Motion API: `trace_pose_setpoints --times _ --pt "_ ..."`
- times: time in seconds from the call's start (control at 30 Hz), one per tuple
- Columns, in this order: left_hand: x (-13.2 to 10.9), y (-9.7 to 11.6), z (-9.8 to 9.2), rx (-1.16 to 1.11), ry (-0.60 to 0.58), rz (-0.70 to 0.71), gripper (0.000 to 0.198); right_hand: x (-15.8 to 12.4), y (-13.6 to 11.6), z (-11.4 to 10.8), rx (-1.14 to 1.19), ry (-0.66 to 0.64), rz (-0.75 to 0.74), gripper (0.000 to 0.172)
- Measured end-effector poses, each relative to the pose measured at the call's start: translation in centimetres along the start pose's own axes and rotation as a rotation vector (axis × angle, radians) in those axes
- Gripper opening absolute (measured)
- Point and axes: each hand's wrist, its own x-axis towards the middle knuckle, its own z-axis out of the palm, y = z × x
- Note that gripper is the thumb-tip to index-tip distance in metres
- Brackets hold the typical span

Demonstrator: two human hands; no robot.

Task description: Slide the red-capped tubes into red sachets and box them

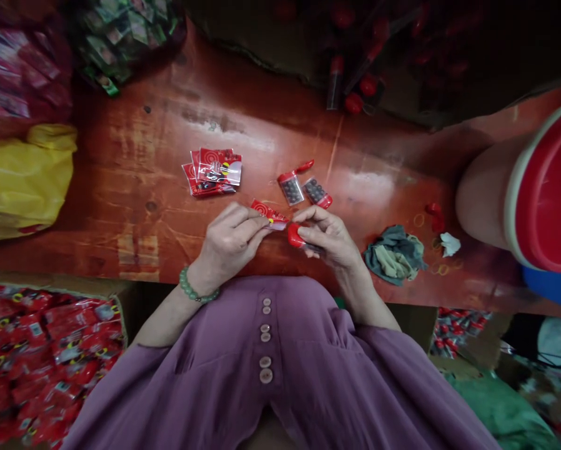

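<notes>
My left hand (233, 237) pinches a small red printed packet (272, 214) by its lower edge, above the front of the table. Close beside it, my right hand (330, 237) is closed around a small clear container with a red cap (295, 235); most of its body is hidden by my fingers. Just beyond my hands lie two clear containers of dark balls, one with its red lid flipped up (290, 188), the other with its red end toward me (317, 193). A small pile of red printed packets (215, 172) rests to their left.
On the right are a crumpled grey-green cloth (396, 255) and a pale bucket with a red lid (491, 194). Bags of packets and a yellow bag (22, 181) fill the left. Red-capped tubes (337, 81) lie at the back. A carton of red packets (50, 362) sits lower left.
</notes>
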Motion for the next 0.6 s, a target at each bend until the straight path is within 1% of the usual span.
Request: trace_pose_setpoints --times 0.1,0.17,0.33,0.4,0.5,0.6 --pt "-0.2 0.3 -0.1 -0.023 -0.054 0.026 0.007 0.1 0.0 0.1 0.013 -0.011 0.026 0.046" --pt "-0.4 0.4 -0.1 -0.037 -0.086 0.042 0.008 0.2 0.1 0.0 0.014 -0.041 0.04 0.048" --pt "-0.8 0.3 -0.1 -0.042 -0.127 0.099 0.009 0.8 0.4 -0.7 0.019 -0.169 0.126 0.04" --pt "-1.0 0.1 0.1 -0.052 -0.145 0.108 0.009 1.0 0.6 -0.8 0.04 -0.186 0.152 0.037" --pt "-1.3 -0.1 0.5 -0.06 -0.176 0.11 0.011 1.2 0.8 -0.5 0.016 -0.134 0.14 0.037" --pt "-1.5 -0.3 0.9 0.02 -0.193 0.14 0.015 1.1 0.9 0.1 -0.122 -0.009 0.076 0.036"
